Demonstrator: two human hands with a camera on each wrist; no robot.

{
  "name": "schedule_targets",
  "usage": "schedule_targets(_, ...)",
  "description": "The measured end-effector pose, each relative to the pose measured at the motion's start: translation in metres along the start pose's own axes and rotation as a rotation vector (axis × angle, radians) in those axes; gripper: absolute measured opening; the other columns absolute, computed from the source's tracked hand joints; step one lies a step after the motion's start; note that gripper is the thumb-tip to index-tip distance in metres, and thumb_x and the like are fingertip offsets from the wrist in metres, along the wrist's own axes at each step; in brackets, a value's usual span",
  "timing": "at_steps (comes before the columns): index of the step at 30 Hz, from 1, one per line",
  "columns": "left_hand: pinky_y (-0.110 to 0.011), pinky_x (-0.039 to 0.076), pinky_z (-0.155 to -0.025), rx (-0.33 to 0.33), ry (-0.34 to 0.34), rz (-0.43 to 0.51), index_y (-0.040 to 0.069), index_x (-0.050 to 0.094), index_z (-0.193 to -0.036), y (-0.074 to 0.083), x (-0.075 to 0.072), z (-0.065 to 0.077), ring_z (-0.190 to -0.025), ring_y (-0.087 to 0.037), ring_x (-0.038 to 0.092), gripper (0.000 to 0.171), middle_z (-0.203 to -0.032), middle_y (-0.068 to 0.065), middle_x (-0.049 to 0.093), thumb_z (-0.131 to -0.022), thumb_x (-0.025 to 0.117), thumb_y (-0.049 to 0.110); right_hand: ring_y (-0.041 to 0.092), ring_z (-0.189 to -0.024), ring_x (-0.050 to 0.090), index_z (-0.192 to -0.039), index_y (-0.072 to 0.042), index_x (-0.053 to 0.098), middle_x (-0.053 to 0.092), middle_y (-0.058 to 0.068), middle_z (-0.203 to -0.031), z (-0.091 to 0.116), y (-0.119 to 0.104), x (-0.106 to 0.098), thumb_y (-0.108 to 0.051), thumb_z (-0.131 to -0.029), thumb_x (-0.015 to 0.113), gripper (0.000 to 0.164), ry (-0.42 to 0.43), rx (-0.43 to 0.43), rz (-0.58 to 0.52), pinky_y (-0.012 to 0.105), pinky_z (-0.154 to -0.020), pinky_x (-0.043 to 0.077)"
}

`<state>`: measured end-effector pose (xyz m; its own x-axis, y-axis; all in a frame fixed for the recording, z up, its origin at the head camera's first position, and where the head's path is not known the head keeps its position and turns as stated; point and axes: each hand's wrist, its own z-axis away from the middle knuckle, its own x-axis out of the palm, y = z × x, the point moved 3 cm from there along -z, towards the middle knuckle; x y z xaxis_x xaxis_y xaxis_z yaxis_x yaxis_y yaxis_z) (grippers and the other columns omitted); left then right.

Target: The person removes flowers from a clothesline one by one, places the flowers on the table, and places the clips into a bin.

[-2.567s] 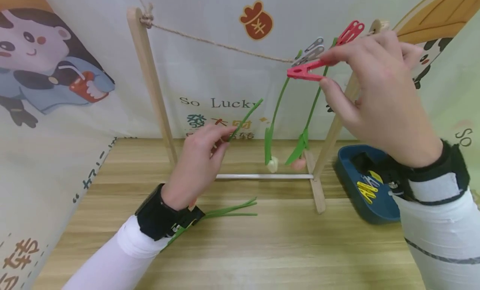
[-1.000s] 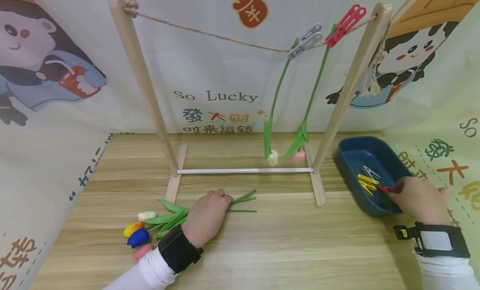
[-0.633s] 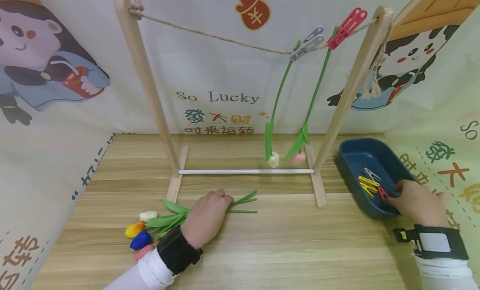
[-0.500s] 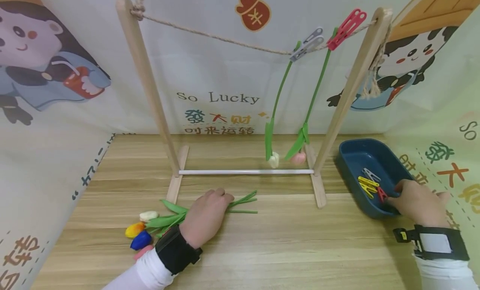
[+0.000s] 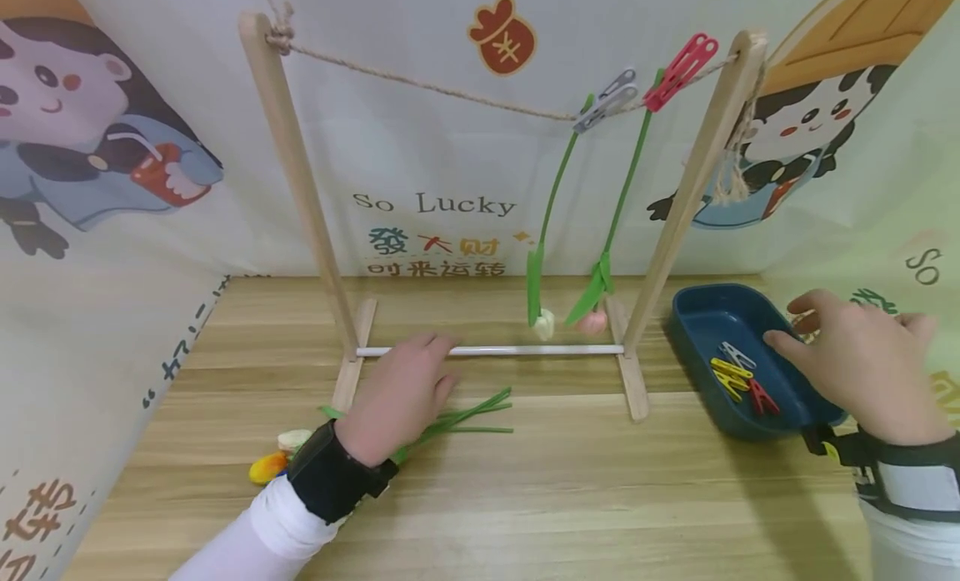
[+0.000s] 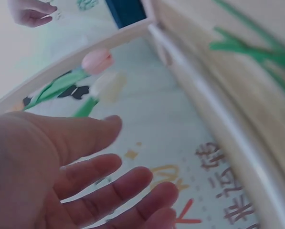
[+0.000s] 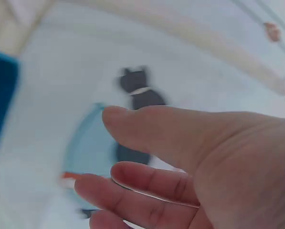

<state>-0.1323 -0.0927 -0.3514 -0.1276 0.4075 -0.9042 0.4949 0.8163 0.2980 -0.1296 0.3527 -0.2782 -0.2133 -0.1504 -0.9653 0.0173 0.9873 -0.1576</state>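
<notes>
My left hand hovers above the green stems of a bunch of artificial tulips on the table; in the left wrist view its fingers are spread and hold nothing. The hand and wrist strap hide much of the bunch, though a white tulip and a yellow-orange tulip show. My right hand is raised over the right side of a blue tray, fingers apart and holding nothing. Inside the tray lie a red clothespin, yellow clothespins and a grey one.
A wooden frame carries a rope. A grey clothespin and a red-pink clothespin hold a white tulip and a pink tulip head-down on it. A white rod joins the frame's feet.
The right hand has let go of the red clothespin in the tray and risen out of it. The left hand has lifted off the tulip stems, its fingers now spread.
</notes>
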Motion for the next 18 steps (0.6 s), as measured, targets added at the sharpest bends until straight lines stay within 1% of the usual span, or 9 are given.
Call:
schedule_targets(3,-0.047,0.062,-0.086,-0.021,0.025,0.019,0.000,0.064,-0.138,-0.001,-0.013,-0.008,-0.112,-0.035,0.070,0.048,-0.127,-0.018,0.070,-0.097,0.080,0.018,0.055,-0.092,0.060,-0.116,0.007,0.061,0.071,0.033,-0.105,-0.003,-0.020,-0.024,-0.025,-0.094,0.080,0.044,0.087,-0.053,0.013,0.072,-0.084,0.023)
schedule_targets(5,-0.047,0.060,-0.091,-0.024,0.045,0.052,0.000,0.062,-0.142,0.000,-0.022,-0.015,-0.117,-0.034,0.068,0.050,-0.130,-0.018,0.068,-0.098,0.079,0.019,0.054,-0.095,0.059,-0.119,0.006,0.061,0.071,0.032,-0.106,-0.004,-0.033,-0.040,-0.027,-0.096,0.079,0.044,0.120,-0.075,0.025,0.074,-0.089,0.023)
schedule_targets(7,-0.048,0.059,-0.094,-0.008,0.075,0.084,-0.001,0.059,-0.144,0.001,-0.029,-0.021,-0.117,-0.034,0.067,0.054,-0.129,-0.018,0.068,-0.099,0.079,0.019,0.055,-0.099,0.057,-0.122,0.005,0.061,0.070,0.032,-0.107,-0.004,-0.046,-0.055,-0.027,-0.097,0.078,0.044,0.157,-0.095,0.034,0.075,-0.094,0.024)
schedule_targets(10,-0.047,0.056,-0.099,0.025,0.134,0.131,-0.003,0.057,-0.146,0.006,-0.041,-0.032,-0.116,-0.033,0.066,0.056,-0.127,-0.018,0.067,-0.099,0.078,0.018,0.056,-0.102,0.056,-0.124,0.005,0.061,0.069,0.034,-0.108,-0.006,-0.068,-0.077,-0.024,-0.096,0.079,0.044,0.222,-0.140,0.038,0.074,-0.098,0.025)
schedule_targets(12,-0.046,0.056,-0.098,0.055,0.182,0.156,-0.004,0.055,-0.147,0.010,-0.048,-0.039,-0.114,-0.032,0.064,0.058,-0.125,-0.018,0.066,-0.099,0.078,0.017,0.056,-0.102,0.054,-0.123,0.005,0.063,0.069,0.035,-0.107,-0.007,-0.082,-0.090,-0.021,-0.095,0.081,0.043,0.279,-0.184,0.027,0.074,-0.098,0.026)
schedule_targets(15,-0.044,0.055,-0.099,0.085,0.255,0.206,-0.003,0.054,-0.149,0.017,-0.056,-0.049,-0.115,-0.030,0.063,0.057,-0.128,-0.017,0.065,-0.100,0.077,0.016,0.053,-0.101,0.054,-0.123,0.007,0.064,0.069,0.034,-0.109,-0.011,-0.102,-0.110,-0.019,-0.094,0.081,0.042,0.342,-0.247,0.022,0.074,-0.097,0.028)
schedule_targets(17,-0.042,0.054,-0.097,0.094,0.300,0.248,-0.001,0.053,-0.150,0.021,-0.060,-0.057,-0.114,-0.028,0.062,0.058,-0.130,-0.016,0.064,-0.101,0.076,0.017,0.051,-0.100,0.056,-0.124,0.007,0.066,0.070,0.033,-0.110,-0.013,-0.115,-0.121,-0.021,-0.095,0.081,0.043,0.389,-0.295,0.032,0.069,-0.091,0.037)
schedule_targets(18,-0.041,0.054,-0.096,0.096,0.317,0.276,0.000,0.053,-0.151,0.023,-0.062,-0.061,-0.114,-0.027,0.062,0.058,-0.131,-0.015,0.064,-0.101,0.076,0.017,0.049,-0.099,0.057,-0.124,0.007,0.066,0.070,0.032,-0.112,-0.015,-0.121,-0.127,-0.022,-0.095,0.081,0.043,0.416,-0.321,0.034,0.065,-0.085,0.041)
